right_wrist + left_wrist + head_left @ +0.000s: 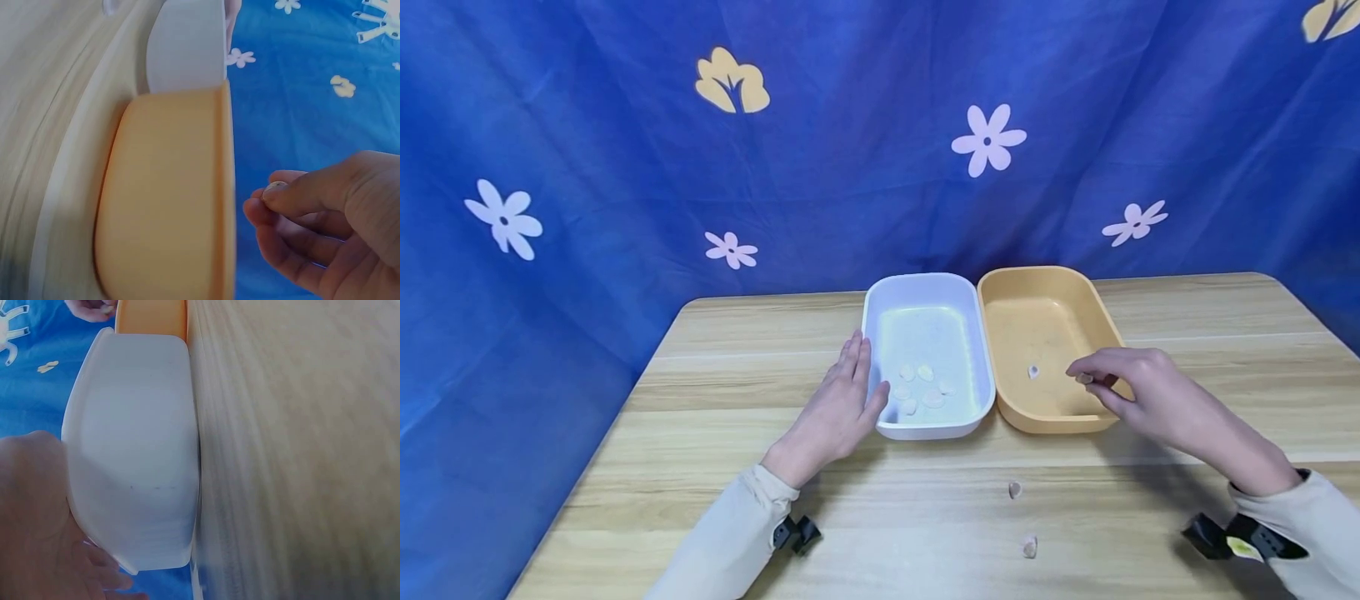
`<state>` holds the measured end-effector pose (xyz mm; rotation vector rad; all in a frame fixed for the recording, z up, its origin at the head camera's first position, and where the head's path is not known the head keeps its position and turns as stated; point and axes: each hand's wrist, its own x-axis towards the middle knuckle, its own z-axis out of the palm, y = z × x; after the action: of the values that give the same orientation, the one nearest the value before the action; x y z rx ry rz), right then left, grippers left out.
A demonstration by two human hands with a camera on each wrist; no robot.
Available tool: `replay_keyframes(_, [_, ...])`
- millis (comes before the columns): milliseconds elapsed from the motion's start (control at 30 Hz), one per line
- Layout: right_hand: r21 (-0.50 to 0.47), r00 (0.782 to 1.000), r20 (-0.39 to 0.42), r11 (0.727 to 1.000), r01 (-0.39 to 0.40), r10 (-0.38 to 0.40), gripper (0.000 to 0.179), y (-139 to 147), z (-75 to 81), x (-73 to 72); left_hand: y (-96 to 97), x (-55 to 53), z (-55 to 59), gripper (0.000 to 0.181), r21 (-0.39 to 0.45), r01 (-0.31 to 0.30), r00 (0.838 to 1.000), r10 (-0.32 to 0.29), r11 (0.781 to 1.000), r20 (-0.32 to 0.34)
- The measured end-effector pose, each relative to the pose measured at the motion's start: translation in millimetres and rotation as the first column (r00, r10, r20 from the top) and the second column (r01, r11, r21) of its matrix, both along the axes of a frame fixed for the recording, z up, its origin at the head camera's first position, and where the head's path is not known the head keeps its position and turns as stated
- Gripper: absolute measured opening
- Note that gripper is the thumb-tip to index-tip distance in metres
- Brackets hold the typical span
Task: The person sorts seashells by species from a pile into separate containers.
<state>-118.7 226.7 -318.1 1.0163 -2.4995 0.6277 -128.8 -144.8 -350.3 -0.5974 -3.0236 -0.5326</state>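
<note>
My left hand [835,408] rests against the left rim of a white bin [927,287], its fingers extended along the side and its thumb over the edge. Several pale seashells [933,398] lie on that bin's floor. My right hand [1138,387] is over the right side of a yellow-orange bin [1036,279]. Between thumb and forefinger it pinches a small seashell [275,187], mostly covered by the fingertips. One seashell [1033,372] lies inside the yellow-orange bin.
The two bins stand side by side near the back of the wooden table [737,367]. Two more seashells are on the table in front of them, a nearer shell [1030,547] and a farther shell [1015,490]. A blue flowered curtain [850,167] hangs behind.
</note>
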Motion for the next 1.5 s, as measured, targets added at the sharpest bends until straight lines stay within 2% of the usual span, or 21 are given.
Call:
replay_keyframes(400, [0.05, 0.998, 0.063, 0.999, 0.003, -0.006, 0.029, 8, -15.7, -32.6, -0.2, -0.1, -0.3, 0.068, -0.008, 0.007, 1.0, -0.007, 1.0, -0.014])
replay_keyframes(600, [0.081, 0.985, 0.168, 0.997, 0.018, -0.032, 0.025, 7, -21.2, -46.4, 0.2, 0.0, -0.3, 0.067, 0.002, 0.006, 1.0, -0.006, 1.0, -0.015])
replay_keyframes(767, [0.117, 0.976, 0.214, 0.993, 0.008, -0.033, 0.023, 5, -23.9, -56.7, -0.2, -0.5, -1.3, 0.068, 0.009, 0.012, 1.0, -0.012, 1.0, -0.02])
replay_keyframes(1000, [0.141, 0.965, 0.264, 0.989, -0.037, -0.002, 0.021, -3, -31.5, -66.8, 0.0, 0.2, -1.7, 0.067, 0.015, 0.002, 1.0, -0.002, 1.0, 0.0])
replay_keyframes(1233, [0.157, 0.938, 0.346, 0.985, -0.066, 0.008, 0.018, -14, -34.6, -65.4, -0.7, 1.3, -2.1, 0.069, 0.008, -0.002, 1.0, 0.002, 1.0, 0.016])
replay_keyframes(1367, [0.169, 0.949, 0.316, 0.983, -0.07, 0.013, 0.019, -15, -34.9, -63.8, -0.1, 2.3, -2.0, 0.069, 0.011, -0.008, 1.0, 0.008, 1.0, 0.019])
replay_keyframes(1500, [0.153, 0.975, 0.221, 0.986, -0.072, 0.037, 0.023, -15, -28.3, -58.0, 0.2, 2.2, -1.4, 0.069, 0.013, -0.011, 1.0, 0.011, 1.0, 0.015])
